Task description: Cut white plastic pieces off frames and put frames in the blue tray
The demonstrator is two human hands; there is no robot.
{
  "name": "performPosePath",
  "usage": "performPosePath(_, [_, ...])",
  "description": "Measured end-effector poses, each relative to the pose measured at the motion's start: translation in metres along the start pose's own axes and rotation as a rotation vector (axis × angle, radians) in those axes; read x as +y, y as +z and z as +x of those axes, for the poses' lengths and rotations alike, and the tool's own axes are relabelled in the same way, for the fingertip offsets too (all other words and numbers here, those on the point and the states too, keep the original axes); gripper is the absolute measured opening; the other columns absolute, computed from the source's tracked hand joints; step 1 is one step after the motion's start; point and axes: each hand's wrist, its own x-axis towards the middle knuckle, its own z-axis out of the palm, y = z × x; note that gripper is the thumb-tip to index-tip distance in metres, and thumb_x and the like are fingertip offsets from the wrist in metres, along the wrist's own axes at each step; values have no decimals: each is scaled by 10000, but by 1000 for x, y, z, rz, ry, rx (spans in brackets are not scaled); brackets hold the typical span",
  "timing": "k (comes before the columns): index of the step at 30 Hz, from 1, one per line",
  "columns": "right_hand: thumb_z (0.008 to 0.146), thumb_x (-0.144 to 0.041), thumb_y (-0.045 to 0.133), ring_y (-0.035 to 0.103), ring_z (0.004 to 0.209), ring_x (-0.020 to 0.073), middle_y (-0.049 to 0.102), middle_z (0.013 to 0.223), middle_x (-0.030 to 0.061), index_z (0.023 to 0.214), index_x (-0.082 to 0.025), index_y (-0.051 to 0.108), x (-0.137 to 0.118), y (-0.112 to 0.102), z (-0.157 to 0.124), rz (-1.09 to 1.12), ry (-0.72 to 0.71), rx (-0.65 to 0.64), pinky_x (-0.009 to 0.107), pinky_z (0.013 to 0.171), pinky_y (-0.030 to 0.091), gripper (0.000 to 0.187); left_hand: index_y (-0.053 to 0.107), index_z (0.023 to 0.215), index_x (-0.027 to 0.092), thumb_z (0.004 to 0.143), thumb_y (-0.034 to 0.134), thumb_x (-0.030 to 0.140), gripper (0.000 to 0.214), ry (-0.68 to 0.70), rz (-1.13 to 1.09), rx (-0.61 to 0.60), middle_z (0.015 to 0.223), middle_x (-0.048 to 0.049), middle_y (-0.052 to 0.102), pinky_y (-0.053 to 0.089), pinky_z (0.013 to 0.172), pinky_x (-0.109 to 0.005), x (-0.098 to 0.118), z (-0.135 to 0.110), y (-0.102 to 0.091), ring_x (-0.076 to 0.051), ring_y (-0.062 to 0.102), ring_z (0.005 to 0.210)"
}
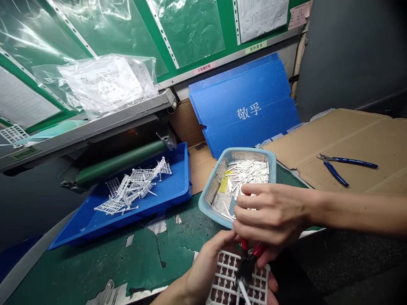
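Blue tray (178, 182) at the back left corner of the worktop (95, 267) held a heap of white plastic frames (130, 188), and just right of it, a light-blue basket (248, 151) held loose white plastic pieces (248, 171). At the front edge, the left hand (203, 271) cupped a white moulded lattice (227, 256) from beneath, while the right hand (270, 214) closed around red-handled cutters (251, 248) with their black head against the lattice, a close, steady hold that looked well suited to precise work. Blue-handled pliers (349, 161) lay apart on a cardboard sheet (359, 135) towards the right.
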Motion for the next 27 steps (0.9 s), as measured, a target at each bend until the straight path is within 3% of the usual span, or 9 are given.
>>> performPosePath(6, [1080,-592,299,381,698,203,462,821,32,857,-168,542,-10,11,-18,51,235,-36,387,624,250,538,598,1054,117,886,386,443,423,120,-54,81,966,-198,681,488,843,-433,5,4,-1,-318,719,827])
performPosePath(9, [1073,-636,251,398,713,212,478,829,38,879,-172,539,-11,13,-24,44,344,-75,384,636,245,579,531,1127,181,888,423,393,337,204,-102,211,912,-158,699,506,824,-467,15,4,2,-340,726,813])
performPosePath(13, [1045,-635,366,437,742,228,515,849,50,889,-185,521,-9,13,-31,48,512,-155,378,645,248,501,504,1140,182,867,491,322,308,271,-234,442,906,-160,707,538,814,-502,35,9,8,-332,721,753])
performPosePath(18, [1003,-563,495,491,713,221,579,857,53,880,-191,537,-11,13,-35,174,828,-260,336,613,211,394,529,1016,148,877,449,258,195,430,-381,537,907,-176,682,581,756,-460,60,31,12,-291,711,738])
performPosePath(22, [1041,-571,383,522,645,228,613,758,51,796,-214,572,-12,17,-31,255,1130,-377,336,595,177,472,479,982,164,927,359,284,178,668,-491,623,904,-179,671,593,707,-383,69,62,13,-261,716,727])
performPosePath(25, [1036,-618,346,552,661,251,615,712,66,743,-228,607,-14,16,-33,299,1290,-460,339,592,201,553,460,1030,171,987,351,368,229,676,-461,673,919,-186,682,602,691,-392,69,72,12,-271,723,718])
performPosePath(27, [1027,-639,348,558,669,247,617,716,68,740,-229,614,-18,11,-41,315,1354,-480,340,590,227,568,452,1117,165,1009,395,440,301,654,-439,691,1033,-232,693,615,749,-440,67,63,11,-315,747,822])
